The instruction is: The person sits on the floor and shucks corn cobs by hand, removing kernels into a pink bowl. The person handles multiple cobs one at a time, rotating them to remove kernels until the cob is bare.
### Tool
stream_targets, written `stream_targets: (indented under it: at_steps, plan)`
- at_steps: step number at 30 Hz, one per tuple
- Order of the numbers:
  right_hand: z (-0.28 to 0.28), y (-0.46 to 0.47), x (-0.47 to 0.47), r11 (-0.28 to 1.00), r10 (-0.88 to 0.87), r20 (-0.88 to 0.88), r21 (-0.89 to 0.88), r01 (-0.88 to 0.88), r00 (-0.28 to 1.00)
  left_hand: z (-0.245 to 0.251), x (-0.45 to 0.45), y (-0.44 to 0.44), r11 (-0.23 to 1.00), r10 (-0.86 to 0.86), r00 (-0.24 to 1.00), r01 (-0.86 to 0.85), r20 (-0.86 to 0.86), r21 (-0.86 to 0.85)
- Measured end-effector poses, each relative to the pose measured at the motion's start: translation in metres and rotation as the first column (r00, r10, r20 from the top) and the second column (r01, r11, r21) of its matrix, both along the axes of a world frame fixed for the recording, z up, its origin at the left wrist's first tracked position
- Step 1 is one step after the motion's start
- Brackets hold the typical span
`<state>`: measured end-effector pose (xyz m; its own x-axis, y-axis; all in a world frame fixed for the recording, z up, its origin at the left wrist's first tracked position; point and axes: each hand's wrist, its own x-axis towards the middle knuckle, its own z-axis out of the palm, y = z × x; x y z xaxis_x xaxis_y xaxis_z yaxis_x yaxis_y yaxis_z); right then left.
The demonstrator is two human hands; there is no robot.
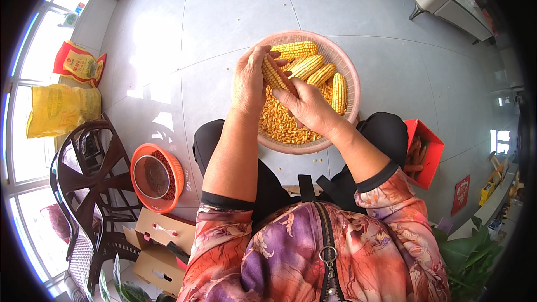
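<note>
Both my hands hold one partly shelled corn cob (275, 74) above a round pink plastic basket (356, 92). My left hand (250, 79) wraps the cob's left side, its fingertips at the upper end. My right hand (312, 105) grips the lower end, with the thumb pressed on it. Yellow kernels remain on the cob's left face, and a reddish bare strip runs down its right. Inside the basket, several whole yellow corn ears (307, 67) lie at the top and right, and loose kernels (287, 123) fill the lower left. The basket stands between my knees.
At left are an orange basket (181, 176) with reddish contents and a sieve, a dark chair (98, 176), an open cardboard box (161, 256) and yellow sacks (65, 107). A red box (434, 155) with bare cobs stands by my right knee. Stray kernels dot the tiled floor (226, 21).
</note>
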<state>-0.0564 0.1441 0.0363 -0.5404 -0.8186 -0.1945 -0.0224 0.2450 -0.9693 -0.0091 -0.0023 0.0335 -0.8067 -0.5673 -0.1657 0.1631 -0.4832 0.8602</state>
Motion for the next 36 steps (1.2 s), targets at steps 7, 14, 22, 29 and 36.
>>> stream_targets:
  at_steps: [7, 14, 22, 29, 36]
  plan:
    - [0.019, 0.012, -0.006, 0.995, 0.087, 0.319, -0.072, -0.068, 0.944, -0.009, 0.003, -0.016, 0.991, 0.046, 0.995, -0.034, 0.093, -0.128]
    - [0.02, 0.014, -0.014, 0.999, 0.0, 0.525, -0.043, 0.026, 0.851, 0.014, 0.006, -0.01, 0.999, -0.049, 0.999, 0.049, 0.018, 0.007]
    - [0.006, 0.01, -0.017, 0.991, 0.044, 0.755, -0.116, 0.066, 0.655, 0.0, 0.002, 0.007, 0.975, -0.203, 0.975, 0.21, -0.091, 0.077]
    - [0.002, 0.005, -0.01, 0.979, -0.1, 0.524, -0.099, 0.176, 0.846, 0.006, -0.006, 0.024, 0.994, 0.028, 0.998, -0.022, 0.057, -0.106]
    - [0.003, 0.003, -0.001, 0.975, -0.135, 0.496, -0.088, 0.204, 0.858, -0.013, -0.01, 0.022, 0.998, 0.066, 0.996, -0.066, 0.053, -0.015]
